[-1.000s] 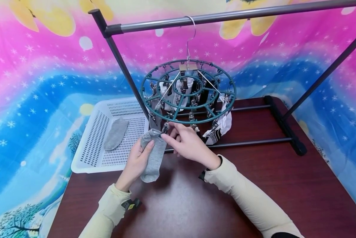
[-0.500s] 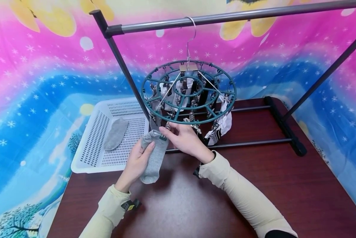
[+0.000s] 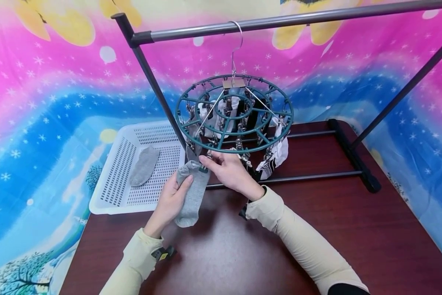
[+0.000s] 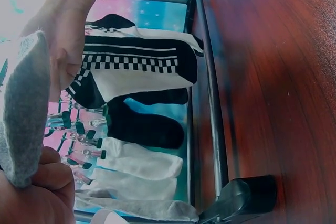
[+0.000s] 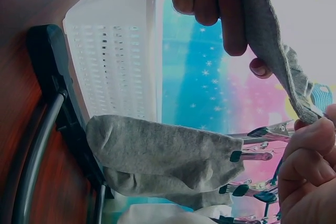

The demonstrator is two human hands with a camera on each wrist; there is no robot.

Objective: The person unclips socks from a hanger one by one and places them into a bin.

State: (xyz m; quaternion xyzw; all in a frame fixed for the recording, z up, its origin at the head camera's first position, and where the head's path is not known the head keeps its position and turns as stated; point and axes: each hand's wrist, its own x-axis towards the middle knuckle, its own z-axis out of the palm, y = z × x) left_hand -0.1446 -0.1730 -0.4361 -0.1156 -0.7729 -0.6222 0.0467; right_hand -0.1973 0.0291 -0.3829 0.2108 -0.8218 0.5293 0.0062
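Observation:
My left hand (image 3: pixel 171 198) grips a grey sock (image 3: pixel 193 200) near its cuff, thumb on the front, while the toe hangs down. My right hand (image 3: pixel 231 174) pinches the corner of the cuff; the right wrist view shows the thumb and fingertips (image 5: pixel 312 132) at that edge. A metal clip (image 3: pixel 209 155) shows just above the right fingertips, partly hidden by them. Over both hands hangs a round green clip hanger (image 3: pixel 221 143). Two grey socks (image 5: pixel 163 153) hang from its clips beside the right hand, in the right wrist view.
The hanger hooks over a dark metal rack (image 3: pixel 195 29) standing on the brown table (image 3: pixel 317 229). Black, white and checkered socks (image 4: pixel 136 64) hang from other clips. At left, a white perforated basket (image 3: pixel 112 180) holds another grey sock (image 3: pixel 144 166).
The right hand has shifted slightly left, and its fingers now cover the clip that showed beside the cuff. The left hand keeps its hold on the sock, which has barely moved.

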